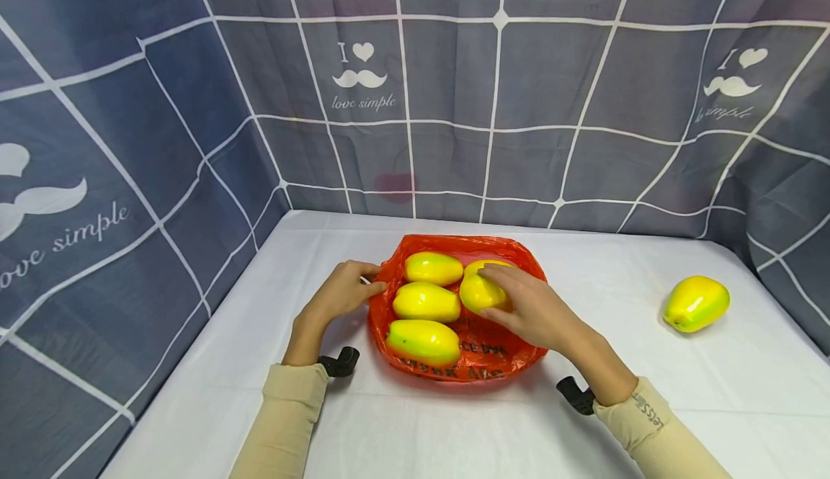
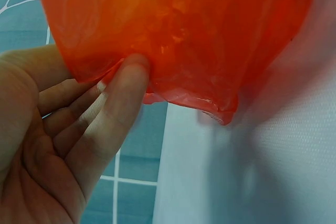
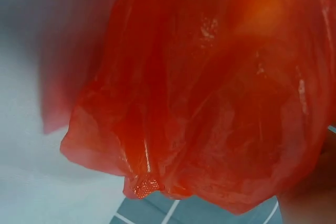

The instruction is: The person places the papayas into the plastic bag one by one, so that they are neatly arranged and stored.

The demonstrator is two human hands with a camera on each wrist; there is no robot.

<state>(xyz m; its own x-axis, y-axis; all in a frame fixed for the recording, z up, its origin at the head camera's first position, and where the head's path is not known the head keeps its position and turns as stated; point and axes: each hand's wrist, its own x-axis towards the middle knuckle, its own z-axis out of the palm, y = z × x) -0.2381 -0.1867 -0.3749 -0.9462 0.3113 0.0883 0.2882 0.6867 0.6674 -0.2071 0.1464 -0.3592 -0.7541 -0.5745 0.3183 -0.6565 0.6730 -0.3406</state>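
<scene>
A red plastic bag lies open on the white table, its rim spread into a shallow bowl. Inside, on its left side, three glossy yellow-green mangoes lie in a column. My left hand pinches the bag's left edge between thumb and fingers, which the left wrist view shows close up on the red film. Over the bag's right part, my right hand grips another mango, partly covered by the fingers. In the right wrist view the bag hides most of that hand.
One more mango lies by itself on the white tablecloth to the right. A grey curtain with white grid lines hangs behind the table and along its sides.
</scene>
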